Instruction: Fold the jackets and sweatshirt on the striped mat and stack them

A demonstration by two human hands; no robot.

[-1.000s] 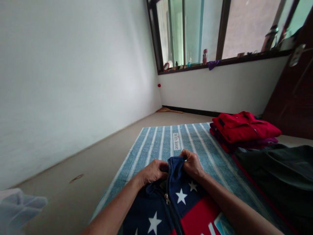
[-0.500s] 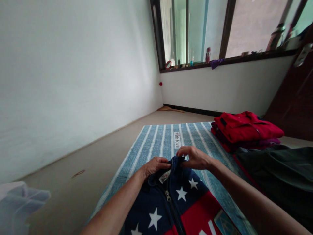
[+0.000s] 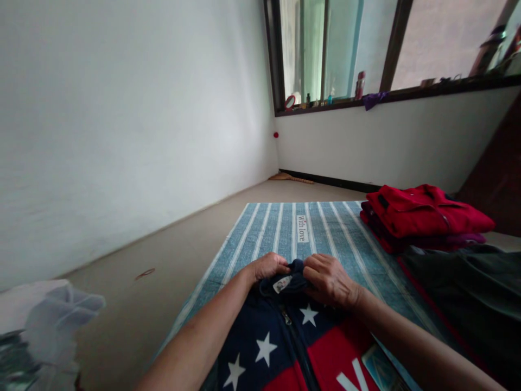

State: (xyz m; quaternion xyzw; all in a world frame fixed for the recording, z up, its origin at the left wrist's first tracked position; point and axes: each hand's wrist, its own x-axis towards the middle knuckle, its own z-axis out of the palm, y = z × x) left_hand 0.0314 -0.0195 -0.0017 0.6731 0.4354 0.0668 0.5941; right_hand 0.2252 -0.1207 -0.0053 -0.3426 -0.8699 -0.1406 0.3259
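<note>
A navy and red zip jacket point(image 3: 299, 339) with white stars lies front up at the near end of the striped cloth. My left hand point(image 3: 271, 266) is closed on the left side of its collar, beside the white neck label. On the collar's right side my right hand point(image 3: 331, 279) is closed too, knuckles up, fingers curled over the fabric. The zip pull hangs just below the collar, and the zip looks done up beneath it. A card-like tag point(image 3: 382, 366) rests on the jacket's lower right, partly behind my right forearm.
The blue striped cloth point(image 3: 277, 228) covers a low surface. On its right sits a folded stack of red clothes point(image 3: 431, 212), with a dark garment point(image 3: 468, 288) nearer me. A whitish plastic bag point(image 3: 57, 320) stands at the left. A broom point(image 3: 291, 177) lies in the far corner.
My right hand has turned and come down, from a raised finger grip to a curled grip on the collar. My left hand keeps its hold. The view has shifted slightly left.
</note>
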